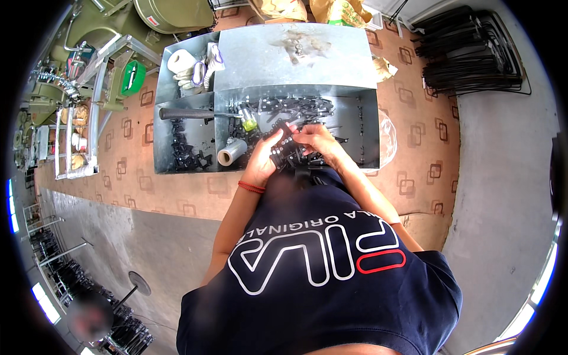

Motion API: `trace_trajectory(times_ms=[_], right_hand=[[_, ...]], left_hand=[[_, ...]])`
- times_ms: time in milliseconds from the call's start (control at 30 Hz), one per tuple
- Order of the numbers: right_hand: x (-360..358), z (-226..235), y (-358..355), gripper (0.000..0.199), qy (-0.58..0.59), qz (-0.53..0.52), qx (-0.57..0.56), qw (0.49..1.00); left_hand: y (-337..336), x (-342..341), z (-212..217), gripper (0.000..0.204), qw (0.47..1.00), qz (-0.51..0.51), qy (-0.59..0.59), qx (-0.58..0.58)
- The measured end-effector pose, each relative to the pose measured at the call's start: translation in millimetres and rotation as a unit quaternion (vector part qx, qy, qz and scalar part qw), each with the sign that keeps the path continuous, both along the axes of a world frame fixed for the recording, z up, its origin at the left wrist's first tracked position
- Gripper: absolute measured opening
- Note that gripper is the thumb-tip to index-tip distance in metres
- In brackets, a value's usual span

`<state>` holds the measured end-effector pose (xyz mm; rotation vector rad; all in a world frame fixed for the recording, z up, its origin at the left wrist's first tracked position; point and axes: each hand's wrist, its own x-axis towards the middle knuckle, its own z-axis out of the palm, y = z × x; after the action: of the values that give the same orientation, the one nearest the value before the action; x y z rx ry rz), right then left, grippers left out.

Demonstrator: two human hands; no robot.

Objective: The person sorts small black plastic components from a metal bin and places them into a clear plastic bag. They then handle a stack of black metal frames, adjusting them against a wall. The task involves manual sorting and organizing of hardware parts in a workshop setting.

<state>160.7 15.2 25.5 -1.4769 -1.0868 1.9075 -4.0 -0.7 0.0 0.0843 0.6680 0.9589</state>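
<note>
My left hand (262,156), with a red bracelet at its wrist, is closed around dark metal pieces with small silver dots (285,142). My right hand (318,141) is bent in beside them, its thumb and fingers pinched together at their upper right. Whatever sits between those fingertips is too small to make out. Both hands are over the near edge of a grey metal bin (372,127). Many small black parts (296,106) lie loose inside it. Next to my left hand are a roll of clear film (232,152) and a small clear container with yellow-green contents (248,121).
A dark-handled tool (186,113) lies across the bin's divider. White gloves (204,70) and a white roll (181,61) fill the back left compartment. Olive machinery (109,29) and a metal frame (100,83) stand left; black wire frames (473,53) lie at the far right.
</note>
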Motion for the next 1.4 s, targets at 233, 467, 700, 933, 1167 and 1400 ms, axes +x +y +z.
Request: trace_trajectory(times_ms=[233,467,700,933,1167,1400], right_hand=[[-1,0,0,0.022,0.000,-0.006,-0.005,1.000],[-2,2,-1,0.023,-0.035,0.004,0.018,0.999],[-5,1,-3,0.024,-0.110,0.014,0.076,0.991],[-6,4,-2,0.022,-0.125,0.034,0.100,0.987],[-5,6,1,0.022,-0.125,0.041,0.095,0.987],[-6,10,1,0.024,-0.123,0.039,0.102,0.986]], left_hand=[[1,-1,-5,0.029,0.999,0.005,-0.032,-0.016],[0,-2,-8,0.029,0.999,0.000,-0.049,-0.020],[-1,-2,-6,0.024,0.999,-0.008,-0.021,-0.044],[-2,-2,-9,0.020,0.998,-0.017,-0.011,-0.061],[0,-3,-13,0.021,0.998,-0.013,-0.027,-0.055],[0,-3,-13,0.019,0.997,-0.012,-0.049,-0.057]])
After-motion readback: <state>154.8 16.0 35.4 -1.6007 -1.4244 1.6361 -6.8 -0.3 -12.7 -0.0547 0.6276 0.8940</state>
